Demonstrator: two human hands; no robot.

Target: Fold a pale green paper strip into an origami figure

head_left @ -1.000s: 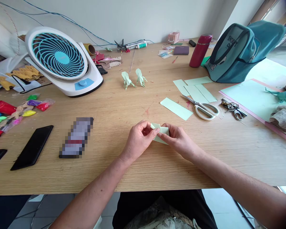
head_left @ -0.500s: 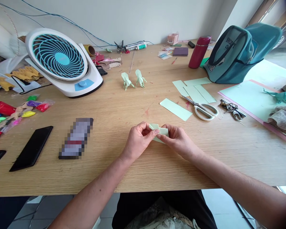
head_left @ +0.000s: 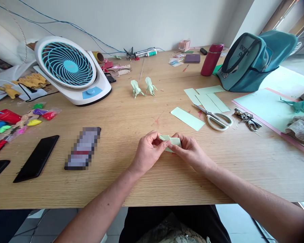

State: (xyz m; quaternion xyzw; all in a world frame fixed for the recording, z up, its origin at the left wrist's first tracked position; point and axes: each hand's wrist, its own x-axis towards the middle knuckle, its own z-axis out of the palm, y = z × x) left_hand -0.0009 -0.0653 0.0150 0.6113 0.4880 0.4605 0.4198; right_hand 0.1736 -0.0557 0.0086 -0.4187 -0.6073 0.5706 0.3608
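Note:
Between my two hands is a small folded piece of pale green paper (head_left: 175, 141), held low over the table near its front. My left hand (head_left: 150, 150) pinches its left side, thumb on top. My right hand (head_left: 192, 152) grips the right side the same way, and the two thumb tips nearly meet at the middle. Fingers cover part of the folds. Just beyond lies a flat pale green paper strip (head_left: 187, 118). White-handled scissors (head_left: 219, 121) rest to its right, against several more paper strips (head_left: 209, 102). Two folded paper figures (head_left: 150, 86) stand farther back.
A white and blue fan (head_left: 68, 67) stands at the back left. Phones (head_left: 36, 158) lie at the left, by colourful clay packets (head_left: 49, 114). Keys (head_left: 248, 118), a red bottle (head_left: 212, 60) and a teal backpack (head_left: 245, 64) are on the right, near large green sheets (head_left: 266, 108).
The camera view has shifted slightly, so everything sits a little lower. Both hands keep their pinch on the folded paper, with only a slight shift of the fingers.

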